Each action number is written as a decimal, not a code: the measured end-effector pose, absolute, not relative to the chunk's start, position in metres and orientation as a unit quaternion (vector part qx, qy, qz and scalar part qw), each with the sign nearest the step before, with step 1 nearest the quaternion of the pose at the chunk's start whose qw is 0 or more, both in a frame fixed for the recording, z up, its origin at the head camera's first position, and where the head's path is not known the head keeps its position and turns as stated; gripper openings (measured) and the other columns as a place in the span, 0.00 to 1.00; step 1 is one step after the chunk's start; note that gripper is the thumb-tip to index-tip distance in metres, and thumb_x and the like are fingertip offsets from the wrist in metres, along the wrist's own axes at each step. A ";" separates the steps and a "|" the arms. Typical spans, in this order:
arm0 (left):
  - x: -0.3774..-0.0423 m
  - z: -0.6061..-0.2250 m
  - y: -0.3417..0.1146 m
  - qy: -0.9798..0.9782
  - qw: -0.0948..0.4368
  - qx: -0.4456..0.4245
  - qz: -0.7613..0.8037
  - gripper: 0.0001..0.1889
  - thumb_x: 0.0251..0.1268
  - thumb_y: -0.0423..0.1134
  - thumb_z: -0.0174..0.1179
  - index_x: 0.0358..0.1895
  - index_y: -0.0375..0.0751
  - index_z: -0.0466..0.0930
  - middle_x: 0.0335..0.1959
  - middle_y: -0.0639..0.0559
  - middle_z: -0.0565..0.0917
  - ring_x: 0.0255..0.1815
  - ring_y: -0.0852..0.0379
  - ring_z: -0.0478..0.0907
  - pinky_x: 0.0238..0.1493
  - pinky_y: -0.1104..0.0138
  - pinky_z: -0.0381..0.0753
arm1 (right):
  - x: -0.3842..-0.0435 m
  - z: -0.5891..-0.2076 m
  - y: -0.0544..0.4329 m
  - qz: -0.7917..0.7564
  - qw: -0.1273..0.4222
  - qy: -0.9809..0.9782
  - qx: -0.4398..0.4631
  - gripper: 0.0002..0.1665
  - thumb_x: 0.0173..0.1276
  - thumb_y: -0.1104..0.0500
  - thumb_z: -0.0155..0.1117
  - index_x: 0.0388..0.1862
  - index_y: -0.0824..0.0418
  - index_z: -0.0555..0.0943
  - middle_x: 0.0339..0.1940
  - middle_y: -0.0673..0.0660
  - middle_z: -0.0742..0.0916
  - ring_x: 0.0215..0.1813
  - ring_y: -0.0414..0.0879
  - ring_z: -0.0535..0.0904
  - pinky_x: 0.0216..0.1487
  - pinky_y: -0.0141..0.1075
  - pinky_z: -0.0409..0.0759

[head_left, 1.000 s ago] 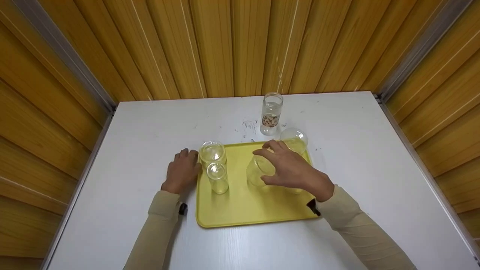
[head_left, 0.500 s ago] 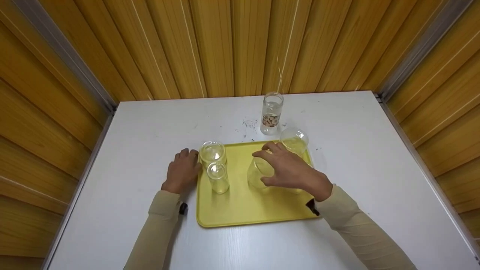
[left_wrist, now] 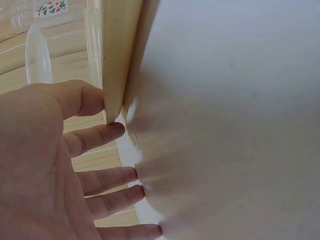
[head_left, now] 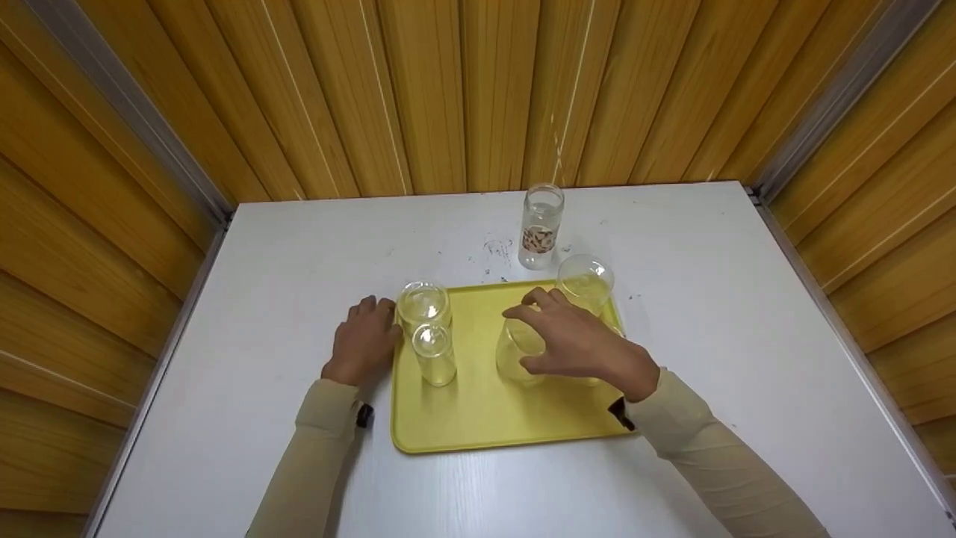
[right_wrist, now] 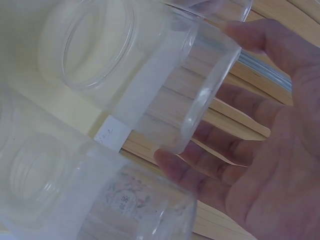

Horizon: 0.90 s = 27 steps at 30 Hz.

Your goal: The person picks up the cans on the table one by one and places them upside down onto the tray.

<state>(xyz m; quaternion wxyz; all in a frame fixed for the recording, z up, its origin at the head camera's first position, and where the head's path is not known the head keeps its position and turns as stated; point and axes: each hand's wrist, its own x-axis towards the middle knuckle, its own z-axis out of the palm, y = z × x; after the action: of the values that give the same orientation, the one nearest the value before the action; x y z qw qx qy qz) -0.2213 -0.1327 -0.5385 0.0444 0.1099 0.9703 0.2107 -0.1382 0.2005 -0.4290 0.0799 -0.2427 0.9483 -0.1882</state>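
My right hand curls over a clear jar that stands upside down on the yellow tray. In the right wrist view, thumb and fingers reach around the base of that jar, whose mouth faces the tray. My left hand is at the tray's left edge. Seen from the left wrist, its thumb touches the tray rim, the index fingertip lies close to it, and the other fairly straight fingers reach to the white table.
On the tray's left stand a wide clear jar and a narrow clear jar. Another wide jar is at its back right corner. Something clear is mostly hidden behind my right hand. A tall labelled bottle stands behind the tray.
My right hand and the jar it holds have shifted slightly to the right and nearer to me. The left hand and the tray have not visibly moved.
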 end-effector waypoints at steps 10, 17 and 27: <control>-0.223 -0.539 -0.134 0.971 0.041 0.114 0.206 0.23 0.79 0.44 0.52 0.68 0.34 0.77 0.69 0.31 0.73 0.70 0.30 0.70 0.61 0.33 0.74 | -0.139 -0.432 0.198 -0.191 0.084 0.946 -0.248 0.38 0.63 0.53 0.76 0.73 0.56 0.79 0.67 0.62 0.78 0.64 0.59 0.74 0.50 0.52 0.83; -0.223 -0.541 -0.134 0.972 0.041 0.112 0.202 0.24 0.78 0.45 0.51 0.69 0.35 0.76 0.70 0.31 0.73 0.70 0.30 0.71 0.61 0.33 0.75 | -0.139 -0.435 0.198 -0.194 0.081 0.945 -0.252 0.37 0.64 0.53 0.77 0.72 0.56 0.79 0.66 0.62 0.78 0.63 0.59 0.75 0.49 0.52 0.83; -0.222 -0.540 -0.133 0.973 0.034 0.113 0.198 0.24 0.78 0.45 0.52 0.68 0.35 0.76 0.67 0.32 0.75 0.68 0.31 0.72 0.60 0.34 0.75 | -0.138 -0.438 0.195 -0.195 0.069 0.942 -0.265 0.37 0.62 0.56 0.76 0.71 0.59 0.80 0.64 0.63 0.79 0.61 0.60 0.75 0.50 0.52 0.82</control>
<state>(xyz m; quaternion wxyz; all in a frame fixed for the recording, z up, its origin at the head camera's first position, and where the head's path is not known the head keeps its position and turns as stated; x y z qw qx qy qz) -0.2216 -0.1329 -0.5402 0.0339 0.1129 0.9731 0.1980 -0.1379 0.1954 -0.4381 0.0691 -0.2651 0.9418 -0.1950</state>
